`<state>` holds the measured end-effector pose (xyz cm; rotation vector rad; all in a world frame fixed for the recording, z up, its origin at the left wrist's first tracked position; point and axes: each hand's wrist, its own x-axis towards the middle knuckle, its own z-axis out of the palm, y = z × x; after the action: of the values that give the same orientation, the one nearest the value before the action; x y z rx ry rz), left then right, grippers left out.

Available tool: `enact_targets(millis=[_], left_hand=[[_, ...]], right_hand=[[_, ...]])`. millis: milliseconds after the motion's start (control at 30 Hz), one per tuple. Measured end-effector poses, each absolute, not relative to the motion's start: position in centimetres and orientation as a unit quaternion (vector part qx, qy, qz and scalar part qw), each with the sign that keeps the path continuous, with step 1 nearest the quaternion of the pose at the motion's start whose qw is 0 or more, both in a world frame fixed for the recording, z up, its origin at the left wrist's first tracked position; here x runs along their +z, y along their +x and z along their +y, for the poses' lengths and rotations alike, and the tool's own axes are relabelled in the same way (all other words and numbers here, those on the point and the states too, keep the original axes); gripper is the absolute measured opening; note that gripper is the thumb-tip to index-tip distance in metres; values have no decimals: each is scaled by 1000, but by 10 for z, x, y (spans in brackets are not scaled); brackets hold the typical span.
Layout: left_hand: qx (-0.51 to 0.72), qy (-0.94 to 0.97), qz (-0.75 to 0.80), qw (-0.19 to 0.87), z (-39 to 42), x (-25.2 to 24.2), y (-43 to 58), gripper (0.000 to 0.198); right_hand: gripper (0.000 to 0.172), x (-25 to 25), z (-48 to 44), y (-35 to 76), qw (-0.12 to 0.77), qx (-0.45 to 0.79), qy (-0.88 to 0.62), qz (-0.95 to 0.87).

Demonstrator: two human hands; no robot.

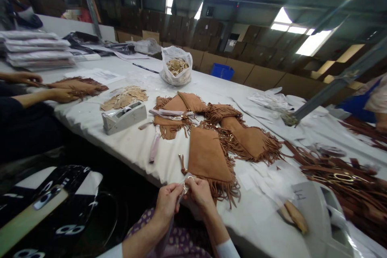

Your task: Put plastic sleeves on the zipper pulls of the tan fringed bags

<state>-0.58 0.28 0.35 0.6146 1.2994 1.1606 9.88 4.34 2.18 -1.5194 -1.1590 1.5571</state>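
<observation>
My left hand (168, 202) is closed in a pinch on a strap in a pale wrapping (165, 237), which hangs down toward my lap. Close beside it, my right hand (199, 194) pinches the strap's upper end, where a small light metal piece (186, 184) shows between the fingertips; its exact kind is too small to tell. Just beyond my hands lies a tan suede bag (208, 154) with fringed edges at the table's front edge. A short brown leather tab with gold metal (182, 165) rests at its left. More fringed bags (246, 136) lie behind it.
A grey tape dispenser (124, 117) stands left, near a pile of tan tags (125, 97). Another dispenser (320, 213) is at right, beside brown straps (338, 173). A plastic bag of tags (176, 68) sits further back. A co-worker's hands (62, 93) touch a fringed piece at left.
</observation>
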Motion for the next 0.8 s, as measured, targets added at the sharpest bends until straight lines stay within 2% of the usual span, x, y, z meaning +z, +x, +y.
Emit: enact_targets(millis=[200, 467, 633, 800], left_hand=[[490, 296, 577, 583, 5, 3, -11, 43], [513, 291, 581, 560, 1, 4, 2, 49], [541, 296, 577, 536, 2, 3, 2, 37], [548, 353, 573, 496, 2, -1, -2, 35]], right_hand=[[19, 21, 45, 102, 312, 611, -574, -446], [19, 14, 48, 98, 339, 586, -606, -419], [21, 19, 45, 101, 346, 580, -616, -406], [23, 23, 45, 102, 341, 597, -607, -398]])
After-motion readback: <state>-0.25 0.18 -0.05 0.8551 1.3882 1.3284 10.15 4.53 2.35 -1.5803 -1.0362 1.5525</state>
